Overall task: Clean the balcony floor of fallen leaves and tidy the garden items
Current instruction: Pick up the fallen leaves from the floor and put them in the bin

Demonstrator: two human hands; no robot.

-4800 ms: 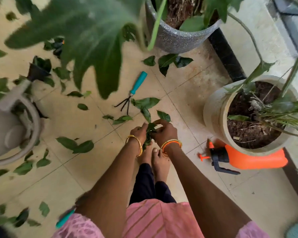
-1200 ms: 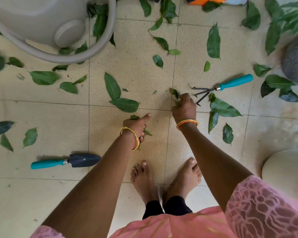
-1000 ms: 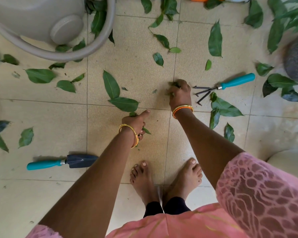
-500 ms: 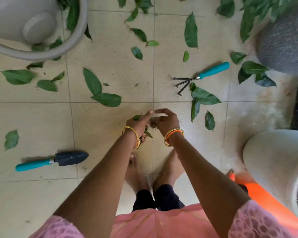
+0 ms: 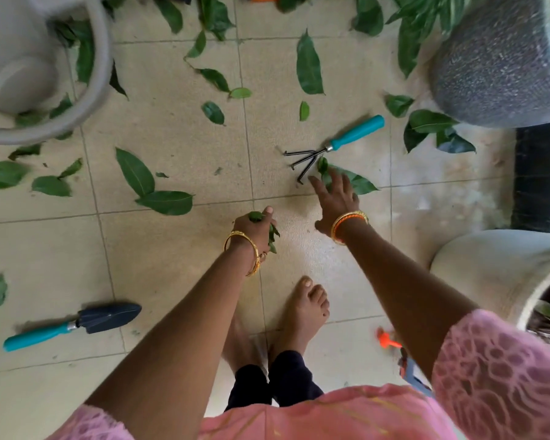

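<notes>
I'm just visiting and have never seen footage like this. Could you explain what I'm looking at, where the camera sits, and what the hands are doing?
There is no machine: a person wears one camera on the head, looking down at their own arms and bare feet on a tiled floor. The left hand grips a bunch of picked-up leaves. The right hand, fingers spread, reaches toward a leaf beside a small hand rake. A trowel, many more leaves, a watering can and two plant pots lie around.

Green leaves [image 5: 167, 201] scattered flat on tiles, teal-handled hand rake [image 5: 334, 145] and trowel [image 5: 77, 324] lying well apart
</notes>
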